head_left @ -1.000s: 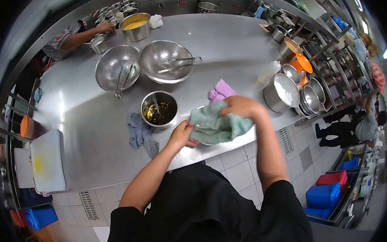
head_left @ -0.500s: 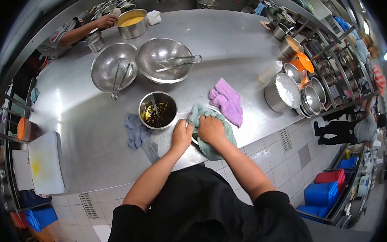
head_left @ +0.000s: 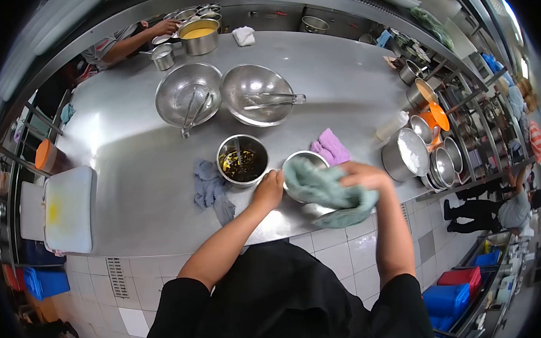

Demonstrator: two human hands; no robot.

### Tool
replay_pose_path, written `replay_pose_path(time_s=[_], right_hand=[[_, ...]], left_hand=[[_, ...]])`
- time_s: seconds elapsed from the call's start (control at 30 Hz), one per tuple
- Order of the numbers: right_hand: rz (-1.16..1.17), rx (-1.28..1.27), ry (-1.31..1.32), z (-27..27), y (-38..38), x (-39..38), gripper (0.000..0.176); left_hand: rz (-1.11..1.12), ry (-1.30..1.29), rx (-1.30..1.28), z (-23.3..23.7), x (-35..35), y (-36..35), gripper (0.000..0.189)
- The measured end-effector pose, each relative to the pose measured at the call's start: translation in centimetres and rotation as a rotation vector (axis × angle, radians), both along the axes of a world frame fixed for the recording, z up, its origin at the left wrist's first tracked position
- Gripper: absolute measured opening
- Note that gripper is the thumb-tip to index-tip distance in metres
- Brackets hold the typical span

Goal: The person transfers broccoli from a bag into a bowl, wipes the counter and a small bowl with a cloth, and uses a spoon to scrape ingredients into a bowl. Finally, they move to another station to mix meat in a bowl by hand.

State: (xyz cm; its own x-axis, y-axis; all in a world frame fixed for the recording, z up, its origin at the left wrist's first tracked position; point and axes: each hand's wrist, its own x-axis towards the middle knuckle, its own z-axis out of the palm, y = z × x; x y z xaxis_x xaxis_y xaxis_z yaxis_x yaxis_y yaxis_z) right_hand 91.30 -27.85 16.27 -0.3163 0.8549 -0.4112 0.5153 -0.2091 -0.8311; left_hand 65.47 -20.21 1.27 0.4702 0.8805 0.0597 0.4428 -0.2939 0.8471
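Note:
My right hand (head_left: pixel 364 177) grips a green cloth (head_left: pixel 327 191) that drapes over a small steel bowl (head_left: pixel 304 165) near the front edge of the steel counter (head_left: pixel 134 171). My left hand (head_left: pixel 269 189) holds the bowl's left rim. Just left of it stands a steel pot (head_left: pixel 242 159) with dark liquid and a utensil inside. A purple cloth (head_left: pixel 330 147) lies behind the bowl.
A blue-grey rag (head_left: pixel 210 186) lies left of the pot. Two large steel bowls (head_left: pixel 188 98) (head_left: pixel 256 93) with tongs sit further back. Another person's hand (head_left: pixel 164 28) reaches near a pot of yellow liquid (head_left: pixel 198 36). Steel containers (head_left: pixel 404 154) crowd the right; a white cutting board (head_left: pixel 68 209) lies left.
My right hand has swept the green cloth from the bowl's left side over to its right, uncovering the bowl's rim. My left hand stays at the bowl. The view has shifted.

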Motion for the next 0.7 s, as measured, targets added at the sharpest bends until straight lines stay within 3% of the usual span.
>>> replay_pose_path(time_s=[0.07, 0.1, 0.17, 0.2, 0.23, 0.3, 0.37, 0.4, 0.43, 0.47, 0.5, 0.57, 0.6, 0.67, 0.7], right_hand=[[-0.293, 0.279, 0.305, 4.0, -2.3, 0.0, 0.046], [-0.485, 0.476, 0.49, 5.3, -3.6, -0.7, 0.045], [-0.925, 0.874, 0.391, 7.3, -5.4, -3.9, 0.042], [-0.966, 0.864, 0.866, 8.2, -5.8, -6.1, 0.048], [-0.953, 0.871, 0.871, 7.5, -5.8, -7.7, 0.048], [-0.844, 0.914, 1.003, 4.5, -5.2, -10.4, 0.049], [-0.741, 0.856, 0.323, -1.2, -4.4, -12.7, 0.049], [-0.699, 0.846, 0.293, 0.9, -3.3, -17.4, 0.039], [-0.256, 0.85, -0.399, 1.5, -2.5, -18.6, 0.041], [-0.225, 0.849, -0.487, 1.5, -2.8, -20.4, 0.048], [-0.218, 0.863, -0.484, 2.4, -2.9, -20.8, 0.048], [0.002, 0.924, -0.206, 4.0, -2.5, -21.0, 0.052], [-0.009, 0.954, -0.012, 3.3, -2.3, -20.7, 0.053], [-0.132, 0.997, 0.166, 5.5, -2.8, -20.3, 0.047], [-0.206, 1.018, 0.183, 6.1, -2.8, -19.7, 0.044]], left_hand=[[-0.13, 0.229, -0.108, 3.8, -1.2, -0.6, 0.048], [-0.127, 0.232, -0.1, 5.7, -2.1, -1.0, 0.048], [-0.462, 0.157, -0.423, 8.0, -4.3, -2.4, 0.058], [-0.534, -0.004, -0.674, 8.4, -5.0, -3.2, 0.065], [-0.6, -0.173, -0.916, 8.7, -5.7, -3.9, 0.076], [-0.691, -0.514, -1.057, 10.0, -6.6, -5.2, 0.09], [-0.605, -0.873, -1.161, 12.6, -7.2, -5.8, 0.095], [-0.498, -0.919, -1.109, 12.5, -7.6, -5.4, 0.093], [-0.392, -0.964, -1.055, 12.2, -7.9, -5.0, 0.091], [-0.167, -1.029, -1.057, 12.0, -8.3, -4.8, 0.072], [-0.166, -1.034, -1.041, 12.5, -9.1, -4.8, 0.072], [0.119, -0.853, -0.733, 14.0, -11.4, -4.0, 0.05], [0.161, -0.848, -0.663, 14.7, -13.1, -3.4, 0.04], [0.294, -0.925, -0.272, 19.3, -16.5, -2.0, 0.042], [0.334, -0.575, 0.231, 14.8, -21.1, 1.7, 0.044]])
